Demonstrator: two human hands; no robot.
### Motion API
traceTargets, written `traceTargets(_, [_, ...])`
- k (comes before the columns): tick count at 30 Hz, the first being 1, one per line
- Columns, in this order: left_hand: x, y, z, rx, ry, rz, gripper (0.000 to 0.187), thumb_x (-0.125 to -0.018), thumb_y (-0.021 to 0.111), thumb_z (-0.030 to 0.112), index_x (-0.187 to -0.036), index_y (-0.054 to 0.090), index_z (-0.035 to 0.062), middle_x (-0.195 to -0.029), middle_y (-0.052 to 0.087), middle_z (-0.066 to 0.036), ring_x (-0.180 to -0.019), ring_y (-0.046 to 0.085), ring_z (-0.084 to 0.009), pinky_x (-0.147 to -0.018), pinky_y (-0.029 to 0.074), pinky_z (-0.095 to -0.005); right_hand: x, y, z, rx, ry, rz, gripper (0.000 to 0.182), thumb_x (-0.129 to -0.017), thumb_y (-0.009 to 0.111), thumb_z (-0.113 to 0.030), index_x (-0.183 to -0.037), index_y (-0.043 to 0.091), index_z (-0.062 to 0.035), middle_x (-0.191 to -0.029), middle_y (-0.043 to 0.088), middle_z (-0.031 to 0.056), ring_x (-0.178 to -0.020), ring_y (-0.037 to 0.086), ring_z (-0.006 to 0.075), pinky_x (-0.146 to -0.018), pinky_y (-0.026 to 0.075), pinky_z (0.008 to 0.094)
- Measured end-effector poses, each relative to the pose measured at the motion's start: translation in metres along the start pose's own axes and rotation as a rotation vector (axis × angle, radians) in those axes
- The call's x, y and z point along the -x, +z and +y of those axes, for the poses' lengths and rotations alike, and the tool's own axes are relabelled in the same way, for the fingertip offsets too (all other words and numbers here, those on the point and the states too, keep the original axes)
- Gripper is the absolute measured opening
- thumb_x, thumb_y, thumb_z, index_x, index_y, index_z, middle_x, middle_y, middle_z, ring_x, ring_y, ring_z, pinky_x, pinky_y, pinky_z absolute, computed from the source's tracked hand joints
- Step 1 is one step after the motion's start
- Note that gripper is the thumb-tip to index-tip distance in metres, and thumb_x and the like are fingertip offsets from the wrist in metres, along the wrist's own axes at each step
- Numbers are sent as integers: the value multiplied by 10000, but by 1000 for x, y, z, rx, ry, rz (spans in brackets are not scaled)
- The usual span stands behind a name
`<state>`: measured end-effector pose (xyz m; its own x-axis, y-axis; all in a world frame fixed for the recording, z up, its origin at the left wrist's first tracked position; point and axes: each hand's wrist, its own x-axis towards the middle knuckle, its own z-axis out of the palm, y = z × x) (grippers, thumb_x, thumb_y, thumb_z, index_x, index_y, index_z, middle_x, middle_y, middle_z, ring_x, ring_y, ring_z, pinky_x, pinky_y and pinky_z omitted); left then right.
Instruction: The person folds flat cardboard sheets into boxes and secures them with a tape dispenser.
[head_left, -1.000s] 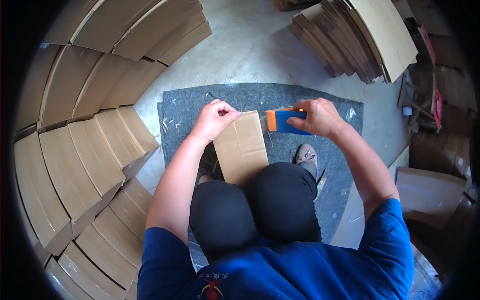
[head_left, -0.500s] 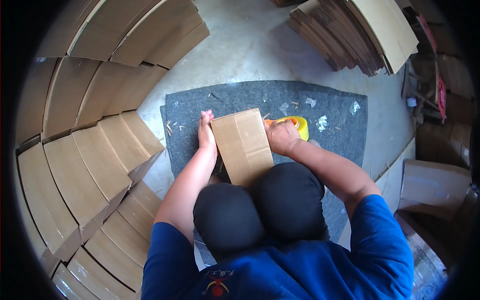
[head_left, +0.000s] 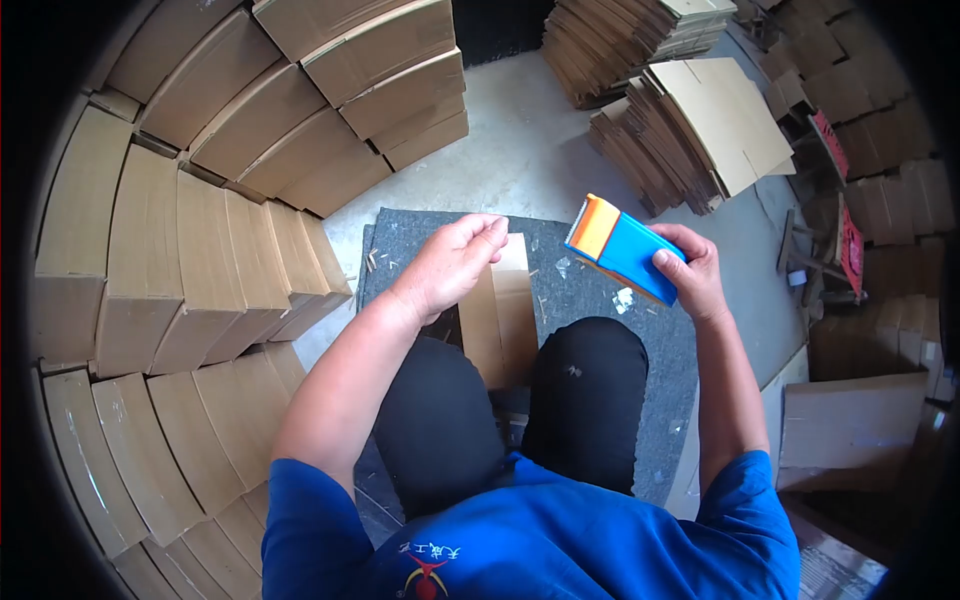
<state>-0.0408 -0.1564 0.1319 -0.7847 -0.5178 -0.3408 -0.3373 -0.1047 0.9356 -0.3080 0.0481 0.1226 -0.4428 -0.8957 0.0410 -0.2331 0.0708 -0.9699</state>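
Note:
A blue and orange tape dispenser [head_left: 625, 250] with a toothed edge is gripped in my right hand [head_left: 692, 272], raised to the right of the box. My left hand [head_left: 455, 262] is closed, thumb against the fingers, above the box's upper left part; whether a piece of tape is in the pinch is too small to tell. Below and between the hands a cardboard box [head_left: 505, 325] stands between my knees, its far left part hidden by my left hand.
Stacked cardboard boxes [head_left: 230, 250] rise along the left. Flattened cartons [head_left: 715, 125] lie piled at the back right. A dark mat [head_left: 650, 380] with scraps covers the floor under my legs. Another carton [head_left: 850, 425] is at the right.
The tape dispenser has come up and away from the box in my right hand, its blue side now showing. My left hand has left the box's left side and risen over it, fingers now closed.

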Motion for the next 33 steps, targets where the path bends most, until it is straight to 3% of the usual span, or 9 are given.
traceTargets(5, [62,53,52,528,135,-158,621,-1064,337,515,-1311,537,-19,-1180,596,-86,-1069,560,-156,-942,451,-329,40,7,-84,28,-224,-83,458,-807,802,-356,-1088,704,-7,-989,717,86,-904,675,159,-827,551,314])
traceTargets(9, [109,74,56,476,230,21,663,-1051,311,568,-1220,602,-2,-1081,636,-62,-986,576,-139,-903,446,-311,76,15,-126,249,-275,-127,470,-827,786,-418,-1109,711,-49,-946,715,75,-868,679,166,-803,550,303])
traceTargets(12, [124,73,40,661,168,-26,672,-1040,319,589,-1175,630,9,-1027,655,-62,-945,590,-148,-880,453,-322,88,15,-133,226,-246,-206,468,-831,787,-415,-1110,712,-46,-936,710,67,-856,672,151,-787,550,297])
traceTargets(15, [132,78,19,910,46,-75,547,-1036,415,527,-1143,645,42,-990,662,-54,-916,603,-160,-852,465,-339,89,20,-121,137,-174,-286,468,-839,782,-412,-1112,713,-39,-920,702,62,-843,663,137,-771,550,290])
traceTargets(18, [127,89,-27,938,15,86,252,-1025,537,268,-1155,616,67,-1060,664,-61,-949,618,-149,-810,512,-330,89,35,-96,128,-68,-360,466,-848,773,-412,-1114,713,-35,-914,699,68,-836,660,132,-766,550,287])
traceTargets(20, [118,98,-58,844,-83,237,249,-1021,539,228,-1190,599,56,-1065,663,-64,-940,630,-149,-808,523,-316,88,51,-75,202,-5,-391,467,-853,768,-404,-1120,709,-26,-913,700,83,-831,665,147,-773,555,297])
traceTargets(21, [117,105,-64,858,-133,344,217,-992,521,126,-1151,634,32,-982,676,-51,-810,621,-113,-727,506,-267,88,58,-64,248,36,-406,469,-853,768,-400,-1122,707,-21,-915,702,92,-833,669,155,-777,558,304])
traceTargets(27, [113,118,-152,874,-332,461,174,-975,643,207,-988,632,33,-835,627,-41,-734,618,-147,-692,542,-314,94,51,-13,388,234,-613,487,-843,768,-414,-1141,695,-35,-934,697,87,-854,652,155,-798,541,303])
traceTargets(33, [115,78,-173,770,-454,715,208,-880,770,244,-879,638,83,-723,604,7,-596,567,-99,-538,482,-254,90,36,11,389,346,-563,476,-843,771,-356,-1141,692,6,-933,697,103,-876,657,171,-829,542,331])
